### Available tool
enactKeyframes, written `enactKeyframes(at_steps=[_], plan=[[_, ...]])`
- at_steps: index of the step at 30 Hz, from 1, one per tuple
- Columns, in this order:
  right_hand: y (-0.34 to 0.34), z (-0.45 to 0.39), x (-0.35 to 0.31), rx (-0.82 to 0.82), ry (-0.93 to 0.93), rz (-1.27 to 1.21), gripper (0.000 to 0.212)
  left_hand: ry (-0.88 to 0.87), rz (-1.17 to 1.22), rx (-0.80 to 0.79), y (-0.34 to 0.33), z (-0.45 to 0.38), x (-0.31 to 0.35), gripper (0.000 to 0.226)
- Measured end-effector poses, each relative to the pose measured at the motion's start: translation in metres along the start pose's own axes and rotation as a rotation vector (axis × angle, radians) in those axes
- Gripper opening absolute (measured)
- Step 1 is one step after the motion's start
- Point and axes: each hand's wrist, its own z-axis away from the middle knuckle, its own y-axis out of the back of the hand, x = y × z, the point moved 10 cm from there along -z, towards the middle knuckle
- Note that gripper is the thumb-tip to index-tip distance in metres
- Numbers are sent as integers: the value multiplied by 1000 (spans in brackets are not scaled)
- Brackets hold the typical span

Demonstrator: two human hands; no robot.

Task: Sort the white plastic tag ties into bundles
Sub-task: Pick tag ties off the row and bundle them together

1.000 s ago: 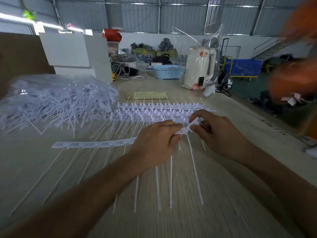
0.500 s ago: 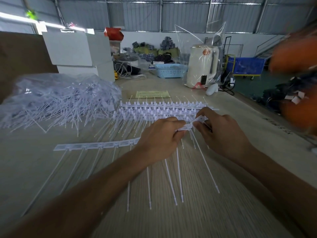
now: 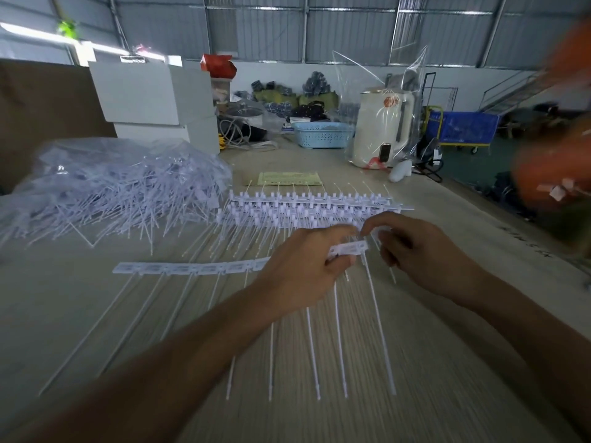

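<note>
Right hand (image 3: 419,254) now off strip (image 3: 347,250), left hand (image 3: 300,270) grip.

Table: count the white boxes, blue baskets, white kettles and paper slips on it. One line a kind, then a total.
White boxes: 2
Blue basket: 1
White kettle: 1
Paper slip: 1
Total: 5
</note>
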Motion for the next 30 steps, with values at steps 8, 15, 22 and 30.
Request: enactKeyframes(at_steps=[8,15,22,30], plan=[[-16,6,-12,-77,-84,-349,33,46,79,40,7,3,0,31],[-13,7,-7,-40,-150,-313,12,26,27,42,7,5,1,32],[-10,8,-6,-43,-192,-219,38,-50,5,95,11,4,7,12],[-38,21,-5,-250,-448,-688,37,-105,113,162,18,7,15,20]])
